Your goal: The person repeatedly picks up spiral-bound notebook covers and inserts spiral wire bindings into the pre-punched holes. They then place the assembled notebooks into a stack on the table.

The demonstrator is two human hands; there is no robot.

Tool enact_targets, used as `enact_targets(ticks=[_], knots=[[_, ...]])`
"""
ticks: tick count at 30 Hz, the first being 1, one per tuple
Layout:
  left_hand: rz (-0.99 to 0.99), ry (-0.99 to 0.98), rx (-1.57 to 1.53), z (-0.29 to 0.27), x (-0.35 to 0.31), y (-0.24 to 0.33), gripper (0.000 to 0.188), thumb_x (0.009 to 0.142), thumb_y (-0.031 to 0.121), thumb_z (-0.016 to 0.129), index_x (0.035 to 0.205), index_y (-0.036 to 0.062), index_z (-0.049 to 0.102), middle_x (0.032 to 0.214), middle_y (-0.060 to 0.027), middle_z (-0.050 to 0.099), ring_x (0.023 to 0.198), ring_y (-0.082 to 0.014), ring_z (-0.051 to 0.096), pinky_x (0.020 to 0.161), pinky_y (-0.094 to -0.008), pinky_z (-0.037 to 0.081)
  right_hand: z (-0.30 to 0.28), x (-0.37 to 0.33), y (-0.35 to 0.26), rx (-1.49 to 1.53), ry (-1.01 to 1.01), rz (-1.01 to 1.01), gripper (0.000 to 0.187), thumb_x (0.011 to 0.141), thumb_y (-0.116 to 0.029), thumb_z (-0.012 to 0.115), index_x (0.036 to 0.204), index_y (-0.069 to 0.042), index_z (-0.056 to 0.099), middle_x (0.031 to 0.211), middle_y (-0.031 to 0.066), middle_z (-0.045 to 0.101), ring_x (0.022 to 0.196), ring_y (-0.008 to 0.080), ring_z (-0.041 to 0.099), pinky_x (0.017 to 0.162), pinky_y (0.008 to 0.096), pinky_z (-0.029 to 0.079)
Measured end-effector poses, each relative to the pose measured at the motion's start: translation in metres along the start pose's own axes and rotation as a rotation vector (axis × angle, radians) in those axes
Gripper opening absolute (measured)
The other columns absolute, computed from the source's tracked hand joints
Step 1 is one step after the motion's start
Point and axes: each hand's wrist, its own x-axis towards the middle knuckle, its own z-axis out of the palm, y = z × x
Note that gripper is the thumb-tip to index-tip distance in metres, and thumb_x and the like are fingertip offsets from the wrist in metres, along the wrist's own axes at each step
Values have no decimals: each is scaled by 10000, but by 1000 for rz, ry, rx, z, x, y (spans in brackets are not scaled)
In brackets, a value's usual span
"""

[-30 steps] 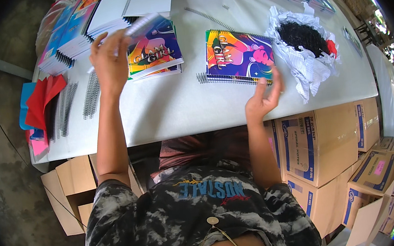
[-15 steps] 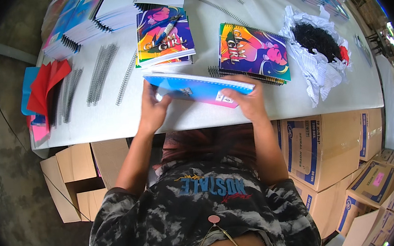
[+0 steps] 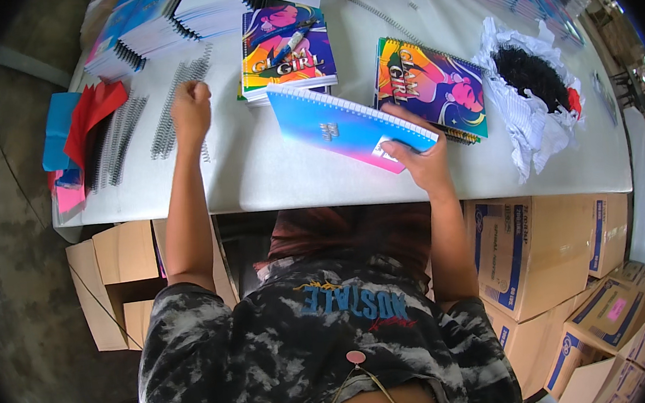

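My right hand (image 3: 421, 157) grips the right end of an unbound notebook (image 3: 335, 126), its thumb on the blue-to-pink cover by a white label. A row of punched holes runs along the notebook's upper edge, and it is tilted above the table. My left hand (image 3: 192, 109) is closed over the loose wire spirals (image 3: 164, 131). Whatever its fingers pinch is hidden. Further left lies another bunch of wire spirals (image 3: 118, 139). Beyond the held notebook, a stack of notebooks with colourful illustrated covers (image 3: 308, 47) carries a blue-and-white pen-like tool (image 3: 293, 43).
Bound colourful notebooks (image 3: 436, 86) lie at the right, beside crumpled white paper (image 3: 518, 132) holding a black wire tangle (image 3: 532, 76). Stacked notebooks (image 3: 143, 32) line the table's far side. Red and blue sheets (image 3: 86, 123) lie at the left edge; cardboard boxes (image 3: 545, 250) stand below.
My left hand has let go of the notebook and moved left and away to the wire spirals. The notebook stays in my right hand and now tilts more, its left end higher.
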Motion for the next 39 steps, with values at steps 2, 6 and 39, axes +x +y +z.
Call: enact_targets(ticks=[2, 6, 39], knots=[[48, -147, -384, -12, -10, 17, 238, 850, 151, 421, 1001, 10, 539, 727, -46, 544, 603, -109, 470, 568, -227, 386, -4, 1, 6, -78, -41, -83, 258, 800, -32, 645, 1053, 9, 621, 1019, 80, 640, 934, 108, 570, 831, 236, 446], [152, -544, -433, -35, -50, 81, 287, 929, 259, 383, 943, 12, 527, 671, 14, 401, 547, -58, 303, 533, -192, 277, -10, 5, 13, -99, -62, -122, 277, 813, -32, 631, 1085, 15, 601, 1040, 96, 637, 934, 112, 580, 834, 236, 452], [983, -487, 603, -43, -43, 134, 395, 723, 179, 707, 1070, 63, 559, 1036, -101, 585, 1009, -249, 518, 900, -371, 371, -2, -2, 17, -299, -182, -321, 310, 769, 73, 554, 1066, 11, 618, 1040, 142, 641, 899, 193, 641, 787, 261, 491]])
